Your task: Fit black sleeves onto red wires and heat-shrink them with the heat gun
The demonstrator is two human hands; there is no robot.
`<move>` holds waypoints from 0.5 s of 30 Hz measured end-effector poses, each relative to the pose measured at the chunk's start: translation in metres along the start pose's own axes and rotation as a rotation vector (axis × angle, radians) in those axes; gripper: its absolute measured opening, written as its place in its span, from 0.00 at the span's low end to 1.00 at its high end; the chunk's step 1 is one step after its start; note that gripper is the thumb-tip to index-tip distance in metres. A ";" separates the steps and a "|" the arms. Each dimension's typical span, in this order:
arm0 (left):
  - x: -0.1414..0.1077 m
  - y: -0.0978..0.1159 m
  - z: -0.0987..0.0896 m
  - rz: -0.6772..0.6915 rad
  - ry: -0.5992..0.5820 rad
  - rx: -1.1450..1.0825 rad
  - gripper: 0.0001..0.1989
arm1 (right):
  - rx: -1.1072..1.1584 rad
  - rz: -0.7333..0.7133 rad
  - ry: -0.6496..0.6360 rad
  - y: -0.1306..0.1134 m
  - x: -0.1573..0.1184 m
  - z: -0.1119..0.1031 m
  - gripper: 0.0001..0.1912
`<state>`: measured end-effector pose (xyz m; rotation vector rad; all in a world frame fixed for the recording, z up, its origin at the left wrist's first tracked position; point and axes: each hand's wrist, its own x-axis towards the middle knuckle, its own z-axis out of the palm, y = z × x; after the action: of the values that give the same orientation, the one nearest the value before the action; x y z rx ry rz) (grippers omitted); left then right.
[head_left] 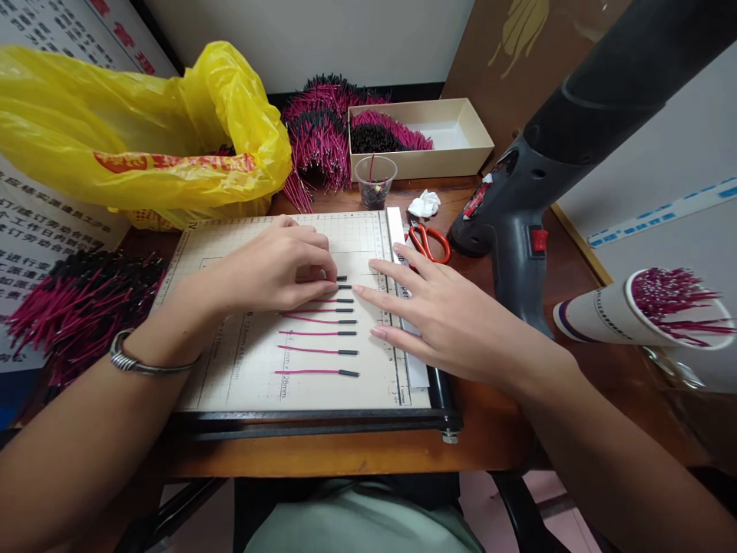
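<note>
Several short red wires with black sleeves [347, 352] lie in a column on the cream gridded board [230, 384], sleeves to the right. My left hand [276, 265] rests over the upper end of the column, thumb and forefinger pressed together at a black-sleeved wire [344, 287]; the fingers hide most of that wire. To the right, my right hand [437, 315] lies palm down with fingers spread across the white strip [418, 372] at the board's right edge. Its fingertips are close to the sleeve ends and hold nothing.
Behind the board stand a yellow bag [173, 130], wire bundles [322, 130], a cardboard box [423, 163] and a plastic cup [375, 184]. Orange scissors [429, 244], crumpled tissue [424, 203], a heat gun [523, 184] and a paper cup of wires [610, 311] are right. More wires [86, 307] lie left.
</note>
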<state>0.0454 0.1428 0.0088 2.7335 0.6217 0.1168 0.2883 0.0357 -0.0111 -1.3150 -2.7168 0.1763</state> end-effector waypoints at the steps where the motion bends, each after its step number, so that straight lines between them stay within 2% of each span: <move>1: 0.000 0.000 0.000 0.011 0.006 0.001 0.13 | 0.001 0.003 -0.002 0.000 0.000 0.000 0.27; 15: -0.001 0.000 0.003 0.044 0.044 0.007 0.13 | -0.001 -0.011 -0.013 0.000 0.001 -0.001 0.27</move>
<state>0.0446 0.1417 0.0059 2.7590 0.5755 0.1866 0.2874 0.0368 -0.0102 -1.3041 -2.7348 0.1831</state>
